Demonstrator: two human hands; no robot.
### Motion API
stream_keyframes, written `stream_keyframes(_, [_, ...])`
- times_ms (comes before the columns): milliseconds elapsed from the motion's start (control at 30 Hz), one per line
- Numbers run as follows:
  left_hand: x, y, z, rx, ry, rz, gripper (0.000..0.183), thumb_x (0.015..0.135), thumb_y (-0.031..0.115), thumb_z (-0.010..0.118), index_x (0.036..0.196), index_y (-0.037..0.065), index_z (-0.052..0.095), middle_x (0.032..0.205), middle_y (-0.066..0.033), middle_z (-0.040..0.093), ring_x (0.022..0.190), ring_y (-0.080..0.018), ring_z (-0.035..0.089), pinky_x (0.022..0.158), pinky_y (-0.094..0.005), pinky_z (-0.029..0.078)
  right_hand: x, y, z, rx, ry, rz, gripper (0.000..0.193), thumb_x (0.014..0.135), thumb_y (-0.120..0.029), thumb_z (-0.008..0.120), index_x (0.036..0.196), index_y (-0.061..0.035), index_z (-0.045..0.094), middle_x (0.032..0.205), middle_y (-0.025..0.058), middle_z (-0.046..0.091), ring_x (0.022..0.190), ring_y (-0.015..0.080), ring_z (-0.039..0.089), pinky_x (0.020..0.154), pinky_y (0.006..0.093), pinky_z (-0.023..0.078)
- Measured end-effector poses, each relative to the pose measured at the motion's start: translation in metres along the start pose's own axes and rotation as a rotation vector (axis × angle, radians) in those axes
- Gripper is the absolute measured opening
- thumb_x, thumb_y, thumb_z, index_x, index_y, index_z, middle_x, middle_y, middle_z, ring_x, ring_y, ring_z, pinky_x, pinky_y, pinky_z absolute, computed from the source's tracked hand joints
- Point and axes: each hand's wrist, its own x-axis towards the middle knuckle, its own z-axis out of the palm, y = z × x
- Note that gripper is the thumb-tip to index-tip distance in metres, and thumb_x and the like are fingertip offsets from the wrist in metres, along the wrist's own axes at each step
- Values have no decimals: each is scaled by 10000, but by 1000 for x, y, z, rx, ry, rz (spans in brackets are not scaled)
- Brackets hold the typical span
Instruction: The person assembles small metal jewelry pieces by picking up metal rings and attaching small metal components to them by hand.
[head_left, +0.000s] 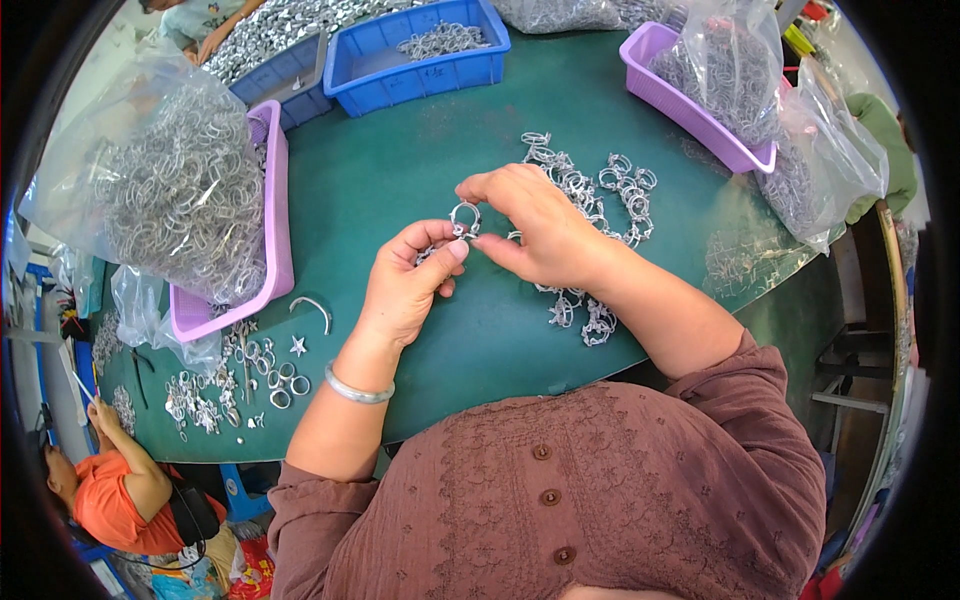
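- Ring (464, 228), silvery, raised above the middle of the green table (420, 150), between both hands.
- Held in the left hand (400, 290), pinched between thumb and forefinger; remaining fingers curled inward around more silvery pieces (427, 256), partly hidden.
- Right hand (535, 222) just right of the ring, thumb and forefinger parted about it, forefinger on the far side, thumb on the near side; cannot tell here between firm grip and mere closeness.
- Beside and partly behind the right hand and forearm: loose rings (572, 183), strewn from far to near.
- On the left wrist: pale bangle (360, 390).
- Near left on the table: scattered rings and small pieces (205, 400), a star-shaped piece (298, 346), a curved band (316, 312).
- Left: lilac basket (279, 195), with a clear bag (180, 190) full of silvery rings.
- Far, left of middle: blue bin (430, 90) with a small metal heap (445, 40) inside; just left, a darker bin (306, 104).
- Far right: second lilac basket (690, 112), loaded with bagged rings (725, 85).
- Near left, past the table edge: another person (130, 500) in orange.
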Motion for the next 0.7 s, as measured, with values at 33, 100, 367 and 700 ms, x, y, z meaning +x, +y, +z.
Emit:
stream_keyframes(33, [0, 0, 1, -11, 1, -3, 165, 816, 98, 614, 966, 47, 568, 797, -3, 583, 662, -76, 544, 503, -194, 423, 0, 1, 1, 4, 15, -6, 422, 668, -62, 651, 1060, -56, 496, 949, 89, 551, 880, 270, 515, 779, 371, 374])
stream_keyframes(100, [0, 0, 0, -12, -9, 1, 164, 824, 99, 604, 974, 46, 567, 798, -3, 585, 664, -77, 544, 507, -196, 423, 0, 1, 0, 6, 32, -13, 431, 664, -66, 655, 1064, -57, 493, 943, 90, 550, 873, 269, 515, 774, 370, 373])
stream_keyframes(367, [-2, 1, 1, -46, -41, 5, 156, 861, 117, 551, 996, 40, 565, 782, -7, 587, 663, -80, 543, 517, -199, 420, 2, -2, -3, -10, 48, -34, 498, 654, -82, 688, 1104, -23, 482, 921, 85, 543, 851, 251, 516, 770, 354, 374])
stream_keyframes(700, [-2, 2, 1, -65, -68, 30, 155, 881, 140, 522, 989, 38, 566, 762, -7, 580, 660, -82, 543, 514, -199, 420, 2, -1, -3, -18, 85, -37, 451, 668, -156, 702, 1057, -60, 496, 846, 66, 546, 805, 242, 525, 760, 355, 375])
